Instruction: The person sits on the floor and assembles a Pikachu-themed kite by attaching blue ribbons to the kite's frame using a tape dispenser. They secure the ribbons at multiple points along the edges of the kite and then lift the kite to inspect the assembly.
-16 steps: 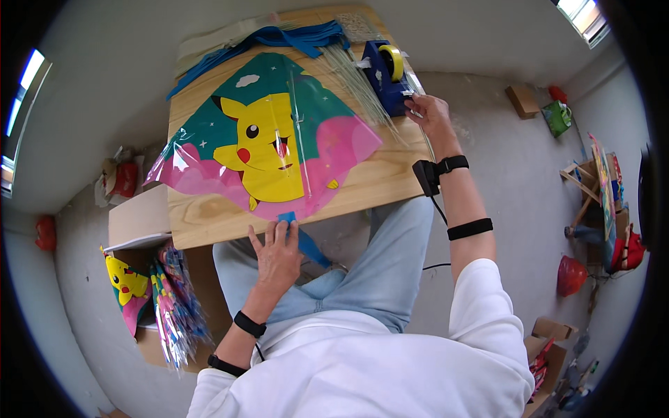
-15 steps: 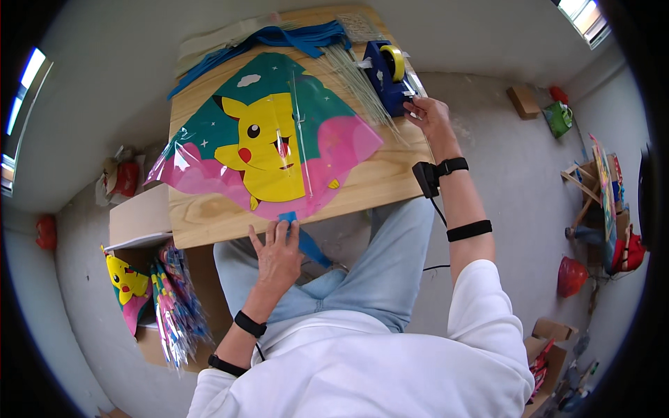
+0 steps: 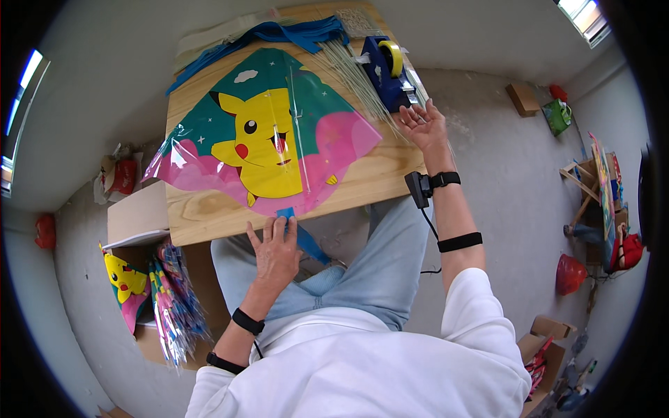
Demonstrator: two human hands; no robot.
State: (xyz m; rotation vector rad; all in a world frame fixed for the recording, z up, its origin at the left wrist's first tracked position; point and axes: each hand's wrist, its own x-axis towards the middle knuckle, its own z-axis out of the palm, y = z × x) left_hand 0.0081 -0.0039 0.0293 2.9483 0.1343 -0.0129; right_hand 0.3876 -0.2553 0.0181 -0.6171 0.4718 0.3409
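Observation:
A plastic kite [image 3: 223, 174] lies flat on the wooden table, printed in green and pink with a yellow cartoon figure. At its near edge a blue fabric strip [image 3: 285, 212] overlaps the kite, and the rest of it hangs down between my knees. My left hand [image 3: 275, 254] holds that strip at the table's edge, fingertips pressed on it. Beside the near end of a blue tape dispenser [image 3: 381, 78] with a yellow roll, my right hand [image 3: 425, 129] is turned partly palm up, fingers apart and loosely bent. Whether a bit of clear tape sticks to them is too small to tell.
Blue strips [image 3: 279, 33] and thin pale sticks [image 3: 355, 80] lie along the table's [image 3: 202, 219] far side, by a bag of small pieces [image 3: 357, 22]. Left of my legs, an open cardboard box [image 3: 136, 216] holds folded kites [image 3: 178, 299]. A red bag [image 3: 571, 276] stands on the floor at right.
My right hand has drawn slightly back from the dispenser's near end, and its fingers have opened and turned upward. My left hand stays on the blue strip.

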